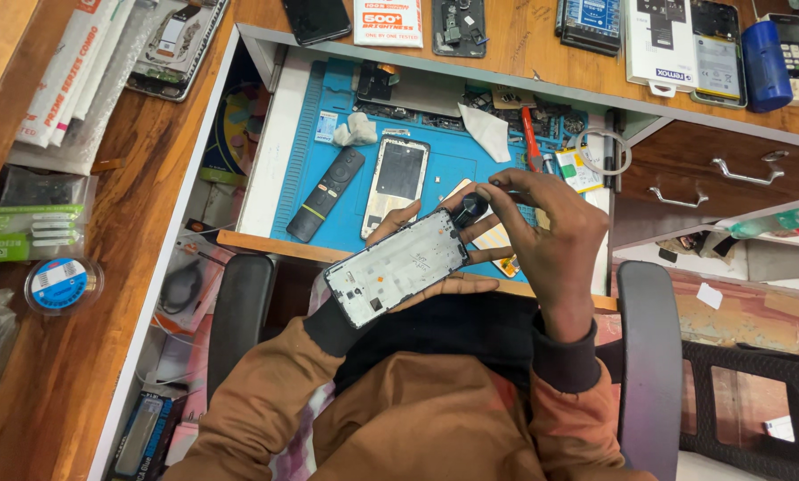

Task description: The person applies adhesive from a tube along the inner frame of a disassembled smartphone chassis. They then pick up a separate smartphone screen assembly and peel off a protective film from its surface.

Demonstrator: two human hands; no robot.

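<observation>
My left hand (435, 283) cradles an opened phone body (397, 264) from below, its silver inner frame facing up and tilted. My right hand (542, 227) grips a black-handled screwdriver (470, 207), its tip set on the phone's upper right corner. Both hands hover over my lap, just in front of a pulled-out drawer lined with a blue work mat (457, 160). On that mat lie a second phone frame (397, 178) and a black remote control (325, 192).
The mat also carries crumpled tissue (356, 131), a red-handled tool (529, 138) and small parts. Wooden desktops (123, 223) on the left and at the back bear packaged phone parts, a tape roll (58, 283) and a blue cylinder (764, 67). Chair armrests (239, 312) flank me.
</observation>
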